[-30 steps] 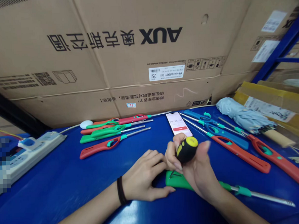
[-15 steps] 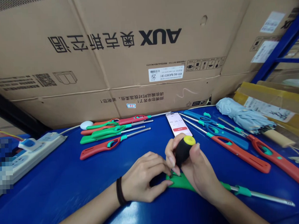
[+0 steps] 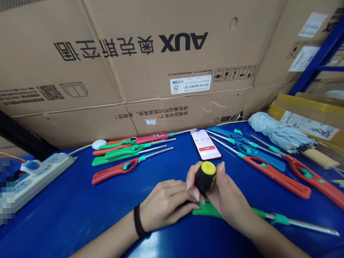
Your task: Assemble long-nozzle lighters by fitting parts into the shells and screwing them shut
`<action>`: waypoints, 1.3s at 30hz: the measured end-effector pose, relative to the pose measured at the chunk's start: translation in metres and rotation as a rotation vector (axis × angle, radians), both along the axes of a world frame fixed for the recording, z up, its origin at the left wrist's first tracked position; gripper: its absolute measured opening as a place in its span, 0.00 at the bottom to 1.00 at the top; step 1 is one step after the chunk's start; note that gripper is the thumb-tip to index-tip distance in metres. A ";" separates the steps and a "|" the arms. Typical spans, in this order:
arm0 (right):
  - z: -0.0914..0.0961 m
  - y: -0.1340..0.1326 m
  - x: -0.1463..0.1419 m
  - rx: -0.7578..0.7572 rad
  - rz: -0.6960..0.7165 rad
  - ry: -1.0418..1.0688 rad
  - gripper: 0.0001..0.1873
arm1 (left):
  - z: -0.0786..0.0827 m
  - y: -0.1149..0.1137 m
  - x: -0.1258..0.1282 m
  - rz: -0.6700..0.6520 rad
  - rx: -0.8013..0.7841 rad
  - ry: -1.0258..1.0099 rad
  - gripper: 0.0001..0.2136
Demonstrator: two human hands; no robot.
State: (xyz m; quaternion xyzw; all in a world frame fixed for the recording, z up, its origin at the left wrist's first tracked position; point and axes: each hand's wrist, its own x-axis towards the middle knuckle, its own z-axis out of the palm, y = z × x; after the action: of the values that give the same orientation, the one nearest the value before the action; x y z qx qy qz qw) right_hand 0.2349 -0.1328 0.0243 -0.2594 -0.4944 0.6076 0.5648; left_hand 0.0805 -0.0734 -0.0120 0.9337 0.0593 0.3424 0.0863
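On the blue surface lies a green long-nosed gas lighter (image 3: 209,209), its metal tube pointing right. My left hand (image 3: 169,202), with a black band at the wrist, pinches the handle's left end between thumb and fingers. A stubby screwdriver (image 3: 206,178) with a black grip and yellow cap is wrapped in the fingers of my right hand (image 3: 231,198), above that same end. The screwdriver stands nearly upright. Its tip and the spot beneath it are hidden by my fingers.
Several red and green lighters (image 3: 115,172) lie at the left, blue and red ones (image 3: 275,174) at the right. A phone (image 3: 206,146) showing a timer lies ahead. A power strip (image 3: 46,174), a folded umbrella (image 3: 282,132) and a large cardboard box (image 3: 147,77) border the surface.
My right hand has shifted slightly left and the screwdriver handle has swung left, more upright. My left hand's thumb and fingers have drawn closer together. The green lighter has barely moved.
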 end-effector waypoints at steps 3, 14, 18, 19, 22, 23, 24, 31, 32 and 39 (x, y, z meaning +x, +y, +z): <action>-0.001 -0.001 -0.001 0.008 -0.032 0.061 0.24 | -0.001 -0.001 0.001 0.001 0.031 0.011 0.05; 0.004 0.000 -0.003 -0.054 -0.027 0.103 0.29 | 0.000 -0.002 0.002 0.013 0.032 0.003 0.07; 0.004 -0.002 -0.004 0.029 -0.033 0.076 0.22 | -0.001 -0.002 0.002 0.024 0.052 -0.009 0.07; 0.004 -0.002 -0.003 0.031 -0.028 0.049 0.22 | -0.001 -0.002 0.002 0.026 0.062 -0.022 0.07; 0.004 -0.003 -0.003 -0.028 -0.016 -0.015 0.25 | 0.001 -0.002 0.002 0.021 0.067 -0.034 0.09; 0.004 -0.003 -0.003 -0.043 -0.013 -0.017 0.27 | 0.002 -0.002 0.003 0.023 0.067 -0.030 0.10; 0.003 -0.004 -0.003 -0.048 -0.009 -0.007 0.28 | 0.003 -0.003 0.003 0.026 0.065 -0.026 0.12; 0.002 -0.007 -0.003 0.070 -0.024 0.019 0.22 | -0.003 -0.001 0.002 0.034 0.072 -0.036 0.10; 0.002 -0.006 -0.002 0.049 -0.031 0.009 0.21 | -0.004 -0.001 0.002 0.036 0.077 -0.037 0.08; 0.004 0.001 -0.005 -0.028 -0.109 0.077 0.29 | 0.000 -0.001 0.001 -0.006 -0.034 0.041 0.06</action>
State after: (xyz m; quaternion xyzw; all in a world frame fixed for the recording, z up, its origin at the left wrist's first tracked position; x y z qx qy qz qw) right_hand 0.2297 -0.1319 0.0285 -0.2700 -0.4488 0.5925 0.6120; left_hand 0.0816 -0.0749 -0.0123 0.9391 0.0642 0.3219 0.1020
